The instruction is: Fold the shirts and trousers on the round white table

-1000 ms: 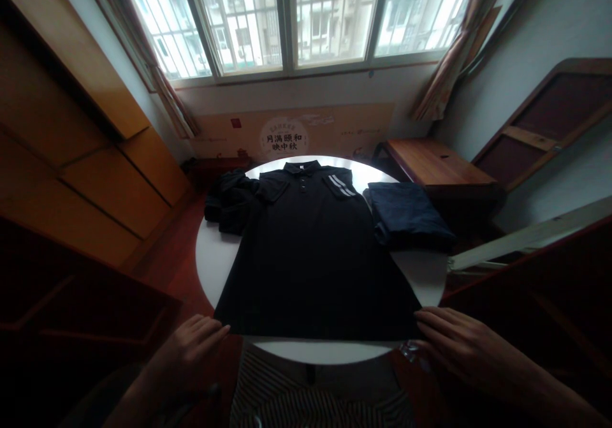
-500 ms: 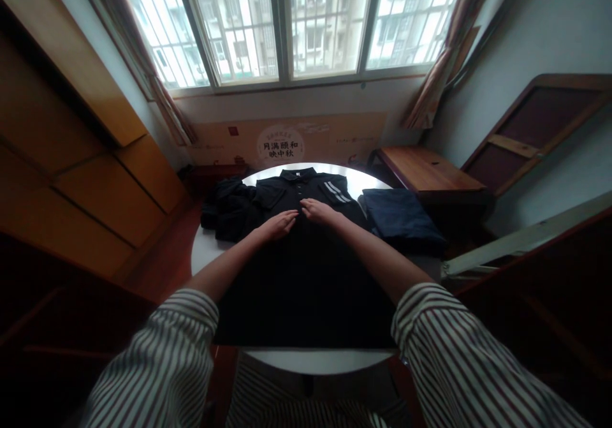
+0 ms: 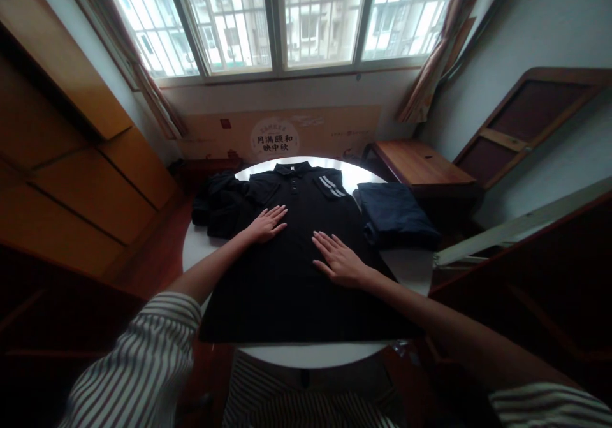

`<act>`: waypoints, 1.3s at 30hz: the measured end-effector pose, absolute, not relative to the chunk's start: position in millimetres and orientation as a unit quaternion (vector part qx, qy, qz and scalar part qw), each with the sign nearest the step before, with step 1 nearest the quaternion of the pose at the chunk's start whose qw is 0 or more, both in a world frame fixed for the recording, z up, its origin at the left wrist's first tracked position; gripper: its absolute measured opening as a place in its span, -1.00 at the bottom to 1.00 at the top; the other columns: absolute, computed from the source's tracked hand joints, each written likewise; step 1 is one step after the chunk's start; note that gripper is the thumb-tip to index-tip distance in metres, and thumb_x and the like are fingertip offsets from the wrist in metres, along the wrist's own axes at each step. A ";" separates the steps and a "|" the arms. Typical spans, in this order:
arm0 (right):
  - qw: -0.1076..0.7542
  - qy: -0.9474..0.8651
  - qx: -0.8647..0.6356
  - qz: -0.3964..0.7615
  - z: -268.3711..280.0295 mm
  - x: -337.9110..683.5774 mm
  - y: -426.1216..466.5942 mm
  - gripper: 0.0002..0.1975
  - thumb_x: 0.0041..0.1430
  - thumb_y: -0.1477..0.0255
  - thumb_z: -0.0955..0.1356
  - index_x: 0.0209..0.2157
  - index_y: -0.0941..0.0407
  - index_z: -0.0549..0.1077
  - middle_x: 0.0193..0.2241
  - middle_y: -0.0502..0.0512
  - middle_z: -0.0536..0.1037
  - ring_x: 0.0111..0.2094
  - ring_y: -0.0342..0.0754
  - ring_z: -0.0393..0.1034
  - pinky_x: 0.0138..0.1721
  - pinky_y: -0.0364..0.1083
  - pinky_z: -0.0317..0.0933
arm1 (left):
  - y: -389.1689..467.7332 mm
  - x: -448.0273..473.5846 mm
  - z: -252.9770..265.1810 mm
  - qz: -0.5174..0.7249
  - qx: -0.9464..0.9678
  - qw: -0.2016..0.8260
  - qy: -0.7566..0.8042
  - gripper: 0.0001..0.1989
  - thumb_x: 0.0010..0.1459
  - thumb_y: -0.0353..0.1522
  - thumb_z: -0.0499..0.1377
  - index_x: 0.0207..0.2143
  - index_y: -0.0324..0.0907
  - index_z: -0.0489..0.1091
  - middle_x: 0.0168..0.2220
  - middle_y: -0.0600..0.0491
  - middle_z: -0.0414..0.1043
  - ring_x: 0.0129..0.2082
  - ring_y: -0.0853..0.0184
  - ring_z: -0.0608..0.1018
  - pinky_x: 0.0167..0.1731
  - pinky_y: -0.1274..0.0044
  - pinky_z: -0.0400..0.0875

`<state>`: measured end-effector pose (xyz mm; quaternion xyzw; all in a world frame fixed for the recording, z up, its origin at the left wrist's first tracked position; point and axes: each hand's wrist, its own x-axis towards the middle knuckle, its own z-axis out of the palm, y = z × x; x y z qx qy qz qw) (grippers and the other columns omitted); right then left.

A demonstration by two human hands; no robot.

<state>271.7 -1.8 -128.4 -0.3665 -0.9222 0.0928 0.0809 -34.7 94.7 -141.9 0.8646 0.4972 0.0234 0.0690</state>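
We see a black shirt (image 3: pixel 282 294) lying flat, front side up, on a round white counter (image 3: pixel 310 356). The collar (image 3: pixel 292 168) is at the far end of the shirt, and its wide bottom edge is near us. Our left hand (image 3: pixel 268 225) lies on the shirt below the buttons (image 3: pixel 294 189). Our right hand (image 3: pixel 338 259) lies on the shirt too, a bit nearer to us. The grip of both hands is let go: palms down, fingers apart, holding nothing.

We think the spreading out is mostly done, as the shirt looks wide and smooth. Its body has no fold in it yet. Left of the shirt, a dark heap (image 3: pixel 222 205) of cloth is a messy lump. We cannot tell if it touches the shirt. Right of the shirt, a navy stack (image 3: pixel 396 214) is neat and square.

The shirt looks soft and dull, with pale stripes (image 3: pixel 331 186) on its right sleeve. The counter under it is hard and shiny. Its two bottom corners poke past the round rim.
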 end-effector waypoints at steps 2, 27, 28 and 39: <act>0.082 -0.933 -0.333 0.112 -127.0 289.1 -35.0 -0.33 0.39 0.18 0.16 0.39 0.21 0.00 0.39 0.29 -0.03 0.41 0.10 -0.20 0.36 0.20 -0.21 | 94.6 -34.4 -141.5 0.022 0.865 0.070 0.496 -0.33 0.39 -0.04 -0.24 0.42 -0.16 -0.13 0.44 -0.06 -0.22 0.42 0.18 -0.08 0.34 0.19 -0.20; 0.073 -0.965 -0.184 0.170 -101.1 230.2 17.2 -0.48 0.40 0.22 0.20 0.30 0.08 0.23 0.34 0.16 0.17 0.36 0.17 -0.04 0.33 0.24 -0.23 | 111.9 -49.9 -137.8 0.015 0.895 0.091 0.437 -0.44 0.42 -0.23 -0.25 0.41 -0.12 -0.10 0.44 0.02 -0.19 0.42 0.26 -0.09 0.34 0.30 -0.21; 0.057 -0.971 -0.149 0.176 -105.7 236.4 1.4 -0.45 0.39 0.21 0.20 0.34 0.04 0.16 0.37 0.13 0.10 0.39 0.14 -0.12 0.35 0.24 -0.32 | 112.2 -49.5 -137.1 0.009 0.894 0.090 0.439 -0.44 0.42 -0.24 -0.24 0.41 -0.12 -0.10 0.44 0.03 -0.20 0.43 0.25 -0.09 0.34 0.29 -0.21; 0.122 -0.951 -0.037 0.282 -87.0 240.9 -28.5 -0.52 0.43 0.40 0.13 0.32 0.08 0.20 0.25 0.11 0.34 0.27 -0.08 0.21 0.30 0.04 0.05 | 121.2 -53.4 -141.8 0.037 0.894 0.129 0.428 -0.47 0.43 -0.23 -0.20 0.40 -0.06 -0.05 0.43 0.02 -0.15 0.42 0.23 -0.06 0.34 0.23 -0.17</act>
